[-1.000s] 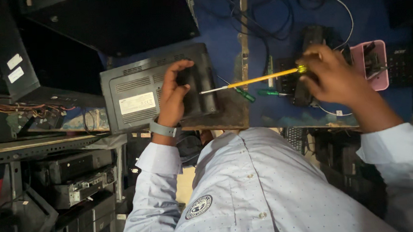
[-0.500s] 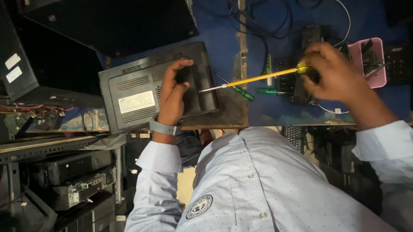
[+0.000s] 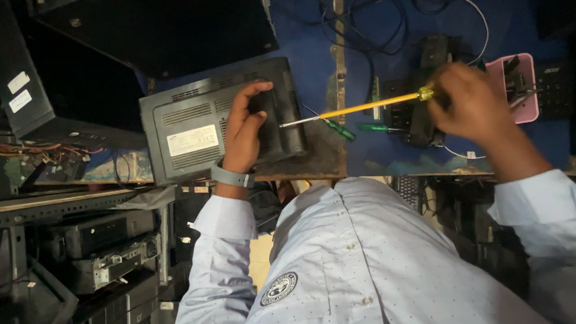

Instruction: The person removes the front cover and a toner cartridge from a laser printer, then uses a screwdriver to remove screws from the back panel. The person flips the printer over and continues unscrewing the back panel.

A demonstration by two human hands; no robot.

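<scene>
A: Left hand (image 3: pixel 243 128)?

B: Flat on the back of a dark grey monitor casing (image 3: pixel 220 119), which lies face down at the left part of the desk (image 3: pixel 308 49). Fingers spread wide across the casing's raised middle, thumb apart from them. Pressing, not gripping. Grey watch band (image 3: pixel 231 177) on the wrist.

A: Right hand (image 3: pixel 469 103)?

B: Closed around the handle of a long screwdriver with a yellow shaft sleeve (image 3: pixel 364 105). Handle is hidden inside the fist; only a short green-and-yellow end shows at the knuckles.

A: Where does the tool sit?

B: Nearly level, slanting slightly down toward the left. Its bare metal tip reaches the casing's right edge, just beside the left hand's fingertips. Cannot tell whether the tip is seated in a screw.

A: What's around it?

B: Two small green-handled screwdrivers on the desk under the shaft: one (image 3: pixel 339 130) near the casing's corner, another (image 3: pixel 373 128) just to its right. Black power block (image 3: pixel 423 102) with cables behind the right hand. Pink tray (image 3: pixel 526 97) further right, holding dark small parts. Blue desk surface, worn brown patch near the front edge.

A: Left of the desk?

B: Metal shelving (image 3: pixel 54 207) with stacked black units, loose coloured wires (image 3: pixel 31 156) above it. Large black monitor (image 3: pixel 156 24) stands behind the casing.
</scene>
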